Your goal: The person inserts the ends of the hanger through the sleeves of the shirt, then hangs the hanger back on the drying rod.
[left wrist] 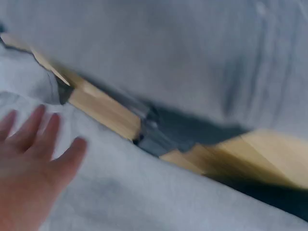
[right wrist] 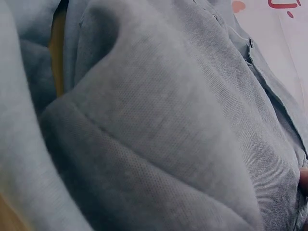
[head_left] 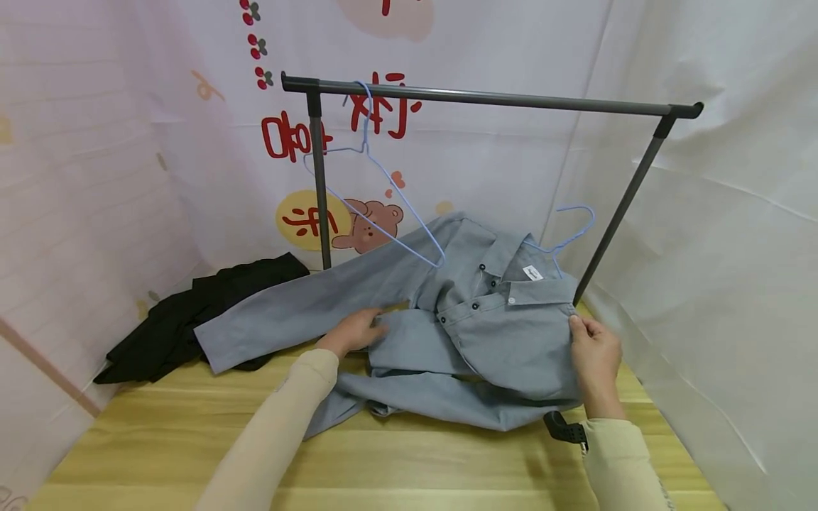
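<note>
A grey-blue button-up shirt lies spread over the table, its collar raised and a white label showing inside. The hook of a blue hanger sticks up from the collar, while the rest is mostly hidden by cloth. My right hand pinches the shirt at its right shoulder edge; only a fingertip shows in the right wrist view. Over the shirt's lower left part is my left hand. The left wrist view shows its fingers spread and blurred above the cloth, holding nothing.
A dark metal rack stands behind the shirt. Another blue hanger hangs from its rail at the left, its lower corner overlapping the shirt. Black folded cloth lies at the back left of the wooden table. White printed curtains surround it.
</note>
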`<state>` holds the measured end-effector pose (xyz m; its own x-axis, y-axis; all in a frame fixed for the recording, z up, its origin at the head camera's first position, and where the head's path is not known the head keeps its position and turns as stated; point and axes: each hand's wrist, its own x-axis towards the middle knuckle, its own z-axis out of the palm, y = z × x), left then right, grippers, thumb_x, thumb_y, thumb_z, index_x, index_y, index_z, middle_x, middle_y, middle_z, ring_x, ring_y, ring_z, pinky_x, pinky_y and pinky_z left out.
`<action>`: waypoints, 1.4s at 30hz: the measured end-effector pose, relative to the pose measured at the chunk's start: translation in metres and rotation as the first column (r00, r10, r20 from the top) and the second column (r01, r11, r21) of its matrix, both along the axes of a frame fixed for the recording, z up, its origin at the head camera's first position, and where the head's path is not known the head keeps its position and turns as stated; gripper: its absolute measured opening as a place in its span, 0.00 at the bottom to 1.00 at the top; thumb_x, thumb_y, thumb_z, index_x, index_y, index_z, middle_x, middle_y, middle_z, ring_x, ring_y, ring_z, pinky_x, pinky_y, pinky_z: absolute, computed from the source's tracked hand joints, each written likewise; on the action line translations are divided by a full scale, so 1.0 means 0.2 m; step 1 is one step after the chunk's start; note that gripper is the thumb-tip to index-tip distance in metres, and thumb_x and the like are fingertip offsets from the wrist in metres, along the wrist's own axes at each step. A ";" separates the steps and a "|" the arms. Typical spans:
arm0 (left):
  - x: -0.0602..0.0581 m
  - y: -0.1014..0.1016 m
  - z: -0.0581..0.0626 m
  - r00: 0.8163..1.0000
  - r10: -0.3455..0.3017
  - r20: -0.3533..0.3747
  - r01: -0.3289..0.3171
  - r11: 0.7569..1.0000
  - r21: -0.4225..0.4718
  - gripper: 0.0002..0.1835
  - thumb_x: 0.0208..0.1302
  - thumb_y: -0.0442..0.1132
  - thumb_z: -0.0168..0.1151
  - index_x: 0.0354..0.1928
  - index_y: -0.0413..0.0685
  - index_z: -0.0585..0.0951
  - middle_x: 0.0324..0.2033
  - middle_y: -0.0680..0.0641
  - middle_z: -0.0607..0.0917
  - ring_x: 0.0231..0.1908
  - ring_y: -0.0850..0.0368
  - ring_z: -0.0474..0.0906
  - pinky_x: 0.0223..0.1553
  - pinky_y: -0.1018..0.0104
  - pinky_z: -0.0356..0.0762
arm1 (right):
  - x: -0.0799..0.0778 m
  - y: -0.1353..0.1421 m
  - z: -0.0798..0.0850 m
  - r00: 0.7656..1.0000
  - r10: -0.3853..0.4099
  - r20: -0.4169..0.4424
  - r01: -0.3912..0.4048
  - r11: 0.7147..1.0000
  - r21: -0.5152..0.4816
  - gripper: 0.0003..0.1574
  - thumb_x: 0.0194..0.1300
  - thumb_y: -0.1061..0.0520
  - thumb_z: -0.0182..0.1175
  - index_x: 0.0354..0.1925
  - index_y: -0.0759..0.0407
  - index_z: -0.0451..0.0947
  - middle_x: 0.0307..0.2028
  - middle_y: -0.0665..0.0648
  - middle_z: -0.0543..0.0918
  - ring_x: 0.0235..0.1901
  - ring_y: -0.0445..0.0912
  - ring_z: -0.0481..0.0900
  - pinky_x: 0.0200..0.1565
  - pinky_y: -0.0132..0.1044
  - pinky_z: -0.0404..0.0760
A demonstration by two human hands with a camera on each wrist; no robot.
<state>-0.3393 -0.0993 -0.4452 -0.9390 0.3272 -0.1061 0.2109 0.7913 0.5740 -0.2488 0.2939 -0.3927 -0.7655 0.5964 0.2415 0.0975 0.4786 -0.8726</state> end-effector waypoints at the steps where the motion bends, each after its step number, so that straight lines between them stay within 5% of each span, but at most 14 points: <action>1: 0.00 0.00 0.00 0.999 0.020 0.033 -0.020 1.000 -0.007 0.32 0.75 0.50 0.55 0.74 0.42 0.63 0.68 0.38 0.69 0.67 0.41 0.64 0.64 0.47 0.63 | 0.00 0.00 0.00 1.000 0.001 0.006 -0.001 1.000 -0.006 0.25 0.74 0.47 0.54 0.51 0.66 0.83 0.51 0.67 0.82 0.48 0.53 0.76 0.43 0.37 0.69; 6: -0.02 0.02 0.00 0.992 0.056 0.117 -0.054 0.998 -0.018 0.42 0.73 0.57 0.53 0.78 0.44 0.51 0.75 0.38 0.56 0.73 0.39 0.51 0.69 0.45 0.53 | 0.01 0.01 -0.02 0.999 -0.004 0.033 0.005 0.999 -0.040 0.26 0.74 0.46 0.54 0.53 0.66 0.82 0.52 0.67 0.81 0.51 0.54 0.75 0.44 0.38 0.68; 11: -0.03 0.07 0.00 0.999 0.011 0.033 -0.008 0.996 -0.088 0.38 0.74 0.53 0.54 0.77 0.44 0.55 0.71 0.39 0.65 0.72 0.39 0.56 0.69 0.40 0.47 | 0.02 0.01 -0.03 0.999 -0.004 0.032 0.006 0.999 -0.053 0.26 0.74 0.45 0.55 0.50 0.67 0.83 0.48 0.65 0.82 0.45 0.50 0.74 0.41 0.37 0.69; 16: -0.04 0.09 0.00 1.000 -0.024 0.003 0.024 0.993 -0.115 0.18 0.73 0.42 0.59 0.60 0.44 0.79 0.53 0.43 0.81 0.54 0.44 0.76 0.59 0.45 0.68 | 0.02 0.02 -0.04 1.000 0.000 0.024 0.002 0.997 -0.072 0.27 0.73 0.45 0.56 0.50 0.67 0.83 0.46 0.62 0.82 0.43 0.47 0.73 0.40 0.36 0.69; 18: -0.04 0.09 0.00 1.000 -0.010 0.015 0.012 0.995 -0.100 0.17 0.74 0.42 0.57 0.60 0.45 0.79 0.56 0.43 0.80 0.55 0.44 0.76 0.57 0.49 0.71 | 0.01 0.02 -0.04 1.000 0.001 0.015 0.001 0.997 -0.078 0.27 0.73 0.45 0.56 0.50 0.67 0.83 0.45 0.61 0.82 0.43 0.47 0.73 0.40 0.35 0.69; 24: -0.06 0.09 0.00 0.997 0.015 0.077 -0.006 0.993 -0.120 0.38 0.75 0.56 0.50 0.78 0.46 0.54 0.74 0.41 0.60 0.73 0.40 0.51 0.70 0.42 0.46 | 0.01 0.02 -0.05 1.000 0.007 0.012 -0.006 0.996 -0.094 0.26 0.73 0.46 0.57 0.49 0.69 0.83 0.40 0.58 0.82 0.42 0.47 0.73 0.39 0.35 0.69; 29: -0.08 0.10 -0.01 0.996 -0.018 0.083 0.031 0.987 -0.160 0.39 0.72 0.56 0.55 0.77 0.46 0.57 0.73 0.41 0.63 0.73 0.38 0.51 0.69 0.35 0.38 | 0.01 0.02 -0.05 1.000 0.018 0.002 -0.017 0.994 -0.106 0.25 0.73 0.47 0.57 0.49 0.69 0.83 0.42 0.58 0.82 0.42 0.46 0.73 0.40 0.34 0.69; 31: -0.09 0.10 -0.01 0.998 -0.048 0.047 0.055 0.985 -0.163 0.31 0.72 0.51 0.58 0.71 0.46 0.68 0.67 0.42 0.72 0.68 0.40 0.62 0.68 0.38 0.49 | 0.01 0.02 -0.06 1.000 0.016 0.002 -0.016 0.995 -0.102 0.25 0.73 0.47 0.57 0.49 0.69 0.83 0.40 0.56 0.83 0.42 0.46 0.73 0.40 0.34 0.69; 33: -0.09 0.08 0.00 0.995 -0.096 -0.005 0.094 0.988 -0.121 0.17 0.72 0.44 0.60 0.55 0.42 0.80 0.50 0.42 0.81 0.51 0.45 0.76 0.57 0.47 0.66 | 0.01 0.03 -0.06 1.000 0.008 0.008 -0.007 0.995 -0.098 0.25 0.73 0.47 0.57 0.49 0.68 0.83 0.39 0.55 0.82 0.41 0.46 0.73 0.39 0.34 0.69; 35: -0.07 0.05 0.03 0.986 -0.147 -0.072 0.144 0.988 -0.052 0.08 0.71 0.38 0.60 0.35 0.41 0.78 0.30 0.45 0.78 0.31 0.50 0.73 0.40 0.57 0.69 | 0.02 0.04 -0.05 1.000 0.002 0.018 0.000 0.995 -0.100 0.25 0.73 0.47 0.57 0.49 0.68 0.83 0.40 0.55 0.82 0.42 0.46 0.73 0.39 0.34 0.69; 37: -0.04 0.01 0.07 0.970 -0.189 -0.151 0.194 0.981 0.016 0.16 0.70 0.33 0.60 0.23 0.45 0.68 0.20 0.49 0.65 0.21 0.55 0.59 0.29 0.61 0.61 | 0.02 0.05 -0.05 0.999 0.005 0.035 -0.001 0.993 -0.114 0.26 0.74 0.46 0.56 0.51 0.68 0.82 0.44 0.57 0.81 0.43 0.47 0.72 0.40 0.35 0.68; 39: -0.01 -0.06 0.12 0.954 -0.198 -0.224 0.217 0.974 0.063 0.19 0.69 0.32 0.60 0.21 0.47 0.65 0.18 0.51 0.60 0.19 0.58 0.56 0.28 0.63 0.59 | 0.02 0.06 -0.04 0.999 0.011 0.051 -0.004 0.990 -0.139 0.27 0.74 0.45 0.55 0.52 0.68 0.81 0.48 0.60 0.80 0.45 0.48 0.71 0.41 0.36 0.68; 42: 0.04 -0.19 0.18 0.944 -0.130 -0.304 0.170 0.979 0.109 0.11 0.70 0.36 0.62 0.27 0.45 0.77 0.22 0.53 0.73 0.23 0.61 0.65 0.31 0.63 0.65 | 0.03 0.07 -0.04 0.997 0.010 0.071 0.003 0.986 -0.168 0.29 0.75 0.44 0.52 0.56 0.67 0.79 0.53 0.63 0.78 0.48 0.50 0.70 0.42 0.38 0.68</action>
<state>-0.3309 -0.1367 -0.4093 -0.8605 0.4592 0.2207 0.4965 0.6587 0.5653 -0.2430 0.3089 -0.4000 -0.7794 0.6211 0.0823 0.1614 0.3260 -0.9315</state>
